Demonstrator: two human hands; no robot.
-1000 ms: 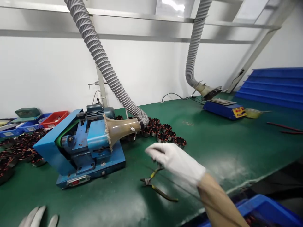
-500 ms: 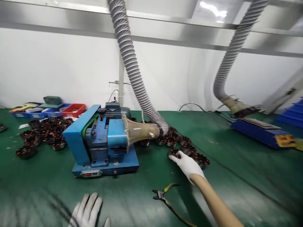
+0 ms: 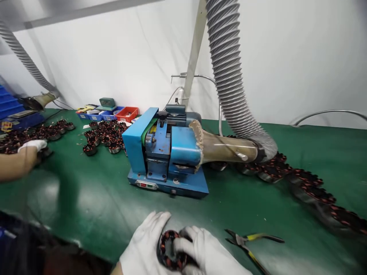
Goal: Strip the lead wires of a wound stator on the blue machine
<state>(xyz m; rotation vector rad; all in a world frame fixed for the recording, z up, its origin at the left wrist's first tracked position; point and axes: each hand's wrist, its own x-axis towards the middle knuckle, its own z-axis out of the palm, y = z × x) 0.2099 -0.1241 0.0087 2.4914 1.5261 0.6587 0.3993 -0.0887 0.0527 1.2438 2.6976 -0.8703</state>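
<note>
I clamp both gloved hands, left hand (image 3: 143, 244) and right hand (image 3: 206, 252), around a wound stator (image 3: 171, 250), steadying it; pliers (image 3: 252, 244) lie at three o'clock.

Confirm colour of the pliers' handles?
Yellow and black on the pliers, lying right of the right hand; head view.

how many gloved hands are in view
3. The left hand and right hand together hold a wound stator at bottom centre. A co-worker's gloved hand rests on stators at the far left. Others may be out of frame.
</note>
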